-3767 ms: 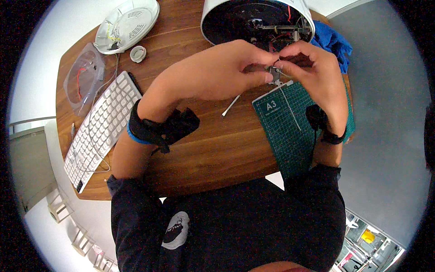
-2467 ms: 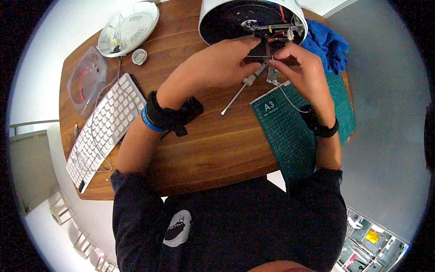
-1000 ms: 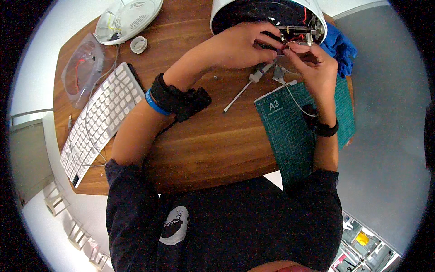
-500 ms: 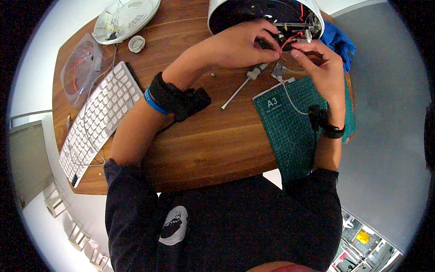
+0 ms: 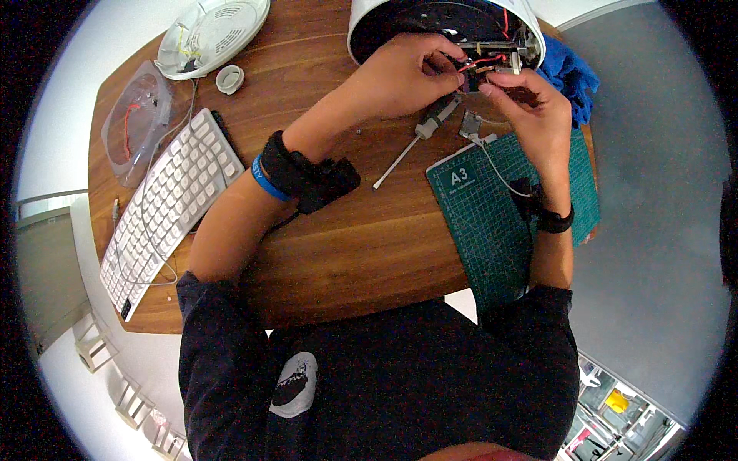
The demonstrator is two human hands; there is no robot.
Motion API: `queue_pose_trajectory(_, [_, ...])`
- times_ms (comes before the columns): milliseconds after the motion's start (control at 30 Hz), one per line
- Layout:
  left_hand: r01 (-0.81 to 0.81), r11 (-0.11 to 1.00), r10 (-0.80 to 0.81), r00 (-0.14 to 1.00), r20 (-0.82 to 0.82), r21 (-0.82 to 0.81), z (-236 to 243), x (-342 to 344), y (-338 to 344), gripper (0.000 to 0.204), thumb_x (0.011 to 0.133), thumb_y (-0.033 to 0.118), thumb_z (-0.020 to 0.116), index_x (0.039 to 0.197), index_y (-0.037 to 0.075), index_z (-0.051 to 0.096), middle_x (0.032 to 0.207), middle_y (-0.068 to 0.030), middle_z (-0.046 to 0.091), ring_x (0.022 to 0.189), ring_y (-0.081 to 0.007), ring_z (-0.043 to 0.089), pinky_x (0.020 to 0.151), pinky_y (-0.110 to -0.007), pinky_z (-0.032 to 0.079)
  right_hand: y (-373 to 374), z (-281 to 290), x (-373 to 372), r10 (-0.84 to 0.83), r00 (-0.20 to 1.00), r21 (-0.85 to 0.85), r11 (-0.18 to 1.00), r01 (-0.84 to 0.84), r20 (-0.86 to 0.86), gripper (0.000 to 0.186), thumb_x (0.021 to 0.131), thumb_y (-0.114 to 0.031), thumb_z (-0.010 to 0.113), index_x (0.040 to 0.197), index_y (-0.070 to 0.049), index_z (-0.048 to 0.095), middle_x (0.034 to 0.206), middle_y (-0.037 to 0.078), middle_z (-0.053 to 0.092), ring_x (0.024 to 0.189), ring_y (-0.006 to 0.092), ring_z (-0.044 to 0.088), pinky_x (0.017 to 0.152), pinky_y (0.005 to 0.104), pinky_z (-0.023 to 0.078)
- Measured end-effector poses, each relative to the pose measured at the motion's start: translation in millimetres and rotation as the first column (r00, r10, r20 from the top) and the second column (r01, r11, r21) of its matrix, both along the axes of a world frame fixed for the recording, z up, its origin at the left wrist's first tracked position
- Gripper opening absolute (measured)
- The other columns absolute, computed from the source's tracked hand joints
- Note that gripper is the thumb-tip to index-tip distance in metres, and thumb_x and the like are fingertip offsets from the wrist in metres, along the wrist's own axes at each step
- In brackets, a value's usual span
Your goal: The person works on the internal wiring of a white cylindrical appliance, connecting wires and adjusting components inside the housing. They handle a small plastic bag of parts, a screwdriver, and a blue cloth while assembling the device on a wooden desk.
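Observation:
An open white round housing (image 5: 350, 40) with a black interior and exposed parts lies at the far edge of the table. At its front, my left hand (image 5: 411, 73) is closed in a pinch on a thin red wire (image 5: 486, 60) that runs into the housing. My right hand (image 5: 534, 104) is just to the right, thumb and index finger pinched at the parts by the housing's rim; what lies between these fingertips is too small to make out. Below the hands, a screwdriver (image 5: 415, 146) with a grey-and-black handle rests on the wood.
A green cutting mat (image 5: 492, 223) lies under my right forearm, a small metal part (image 5: 471, 124) with a white cable by its far edge. Blue cloth (image 5: 573, 81) sits right of the housing. At left are a white keyboard (image 5: 169, 207), plastic packaging (image 5: 138, 115), a vented white cover (image 5: 219, 38) and a round cap (image 5: 230, 79).
Both hands have shifted slightly left. The red wire, earlier curving down between the fingertips, now runs flatter from the left fingers toward the housing. The view has moved a little.

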State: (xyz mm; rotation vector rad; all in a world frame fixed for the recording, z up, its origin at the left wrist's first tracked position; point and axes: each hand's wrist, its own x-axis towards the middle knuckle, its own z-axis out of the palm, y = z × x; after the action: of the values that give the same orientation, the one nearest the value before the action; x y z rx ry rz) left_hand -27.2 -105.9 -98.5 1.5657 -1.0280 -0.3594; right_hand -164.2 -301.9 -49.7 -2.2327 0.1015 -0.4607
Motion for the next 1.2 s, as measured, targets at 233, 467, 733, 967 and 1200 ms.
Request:
queue_pose_trajectory(233, [0.062, 0.997, -0.06, 0.997, 0.042, -0.042, -3, 4, 0, 0.026, 0.1, 0.01, 0.069, 0.124, 0.0, 0.071, 0.105, -0.0078, 0.078, 0.101, -0.015, 0.072, 0.093, -0.032, 0.059, 6, 1, 0, 0.004, 1.0, 0.084, 0.996, -0.007, 0.029, 0.018, 0.09, -0.005, 0.084, 0.108, -0.001, 0.079, 0.105, 0.007, 0.079, 0.097, 0.0104, 0.072, 0.086, 0.0262, 0.057])
queue_pose_trajectory(467, [0.077, 0.997, -0.076, 0.996, -0.04, 0.013, 2, 5, 5, 0.032, 0.1, 0.015, 0.07, 0.129, 0.001, 0.069, 0.11, -0.0088, 0.077, 0.105, -0.016, 0.072, 0.098, -0.032, 0.057, -2, 7, -3, 0.131, 0.991, 0.056, 0.99, -0.129, -0.04, 0.02, 0.092, -0.006, 0.082, 0.111, -0.001, 0.078, 0.107, 0.005, 0.079, 0.098, 0.0116, 0.072, 0.088, 0.0263, 0.057])
queue_pose_trajectory(733, [0.037, 0.995, -0.038, 0.999, -0.008, -0.094, 1, 4, 0, 0.032, 0.095, 0.021, 0.075, 0.119, 0.0, 0.073, 0.1, -0.0156, 0.08, 0.092, -0.0194, 0.076, 0.086, -0.032, 0.06, -29, 39, -14, 0.303, 0.947, 0.041, 0.953, -0.301, -0.104, 0.015, 0.098, -0.005, 0.075, 0.112, 0.0, 0.077, 0.108, 0.005, 0.078, 0.101, 0.0127, 0.072, 0.092, 0.0271, 0.056])
queue_pose_trajectory(967, [0.104, 0.994, -0.105, 0.993, -0.048, -0.026, 2, 3, 3, 0.033, 0.101, 0.012, 0.069, 0.133, 0.003, 0.067, 0.109, -0.0083, 0.077, 0.106, -0.0168, 0.071, 0.098, -0.033, 0.056, -35, 42, -18, 0.355, 0.931, 0.094, 0.933, -0.347, -0.084, 0.02, 0.103, -0.003, 0.068, 0.122, 0.0, 0.07, 0.112, 0.009, 0.077, 0.108, 0.0154, 0.072, 0.098, 0.0288, 0.056])
queue_pose_trajectory(1200, [0.126, 0.992, -0.127, 0.988, -0.092, -0.016, 4, 3, 3, 0.034, 0.102, 0.013, 0.069, 0.134, 0.004, 0.067, 0.111, -0.0073, 0.077, 0.105, -0.015, 0.07, 0.096, -0.032, 0.056, -34, 37, -18, 0.31, 0.944, 0.116, 0.948, -0.298, -0.112, 0.021, 0.095, -0.004, 0.078, 0.115, -0.001, 0.073, 0.108, 0.005, 0.078, 0.103, 0.0121, 0.071, 0.095, 0.0273, 0.055])
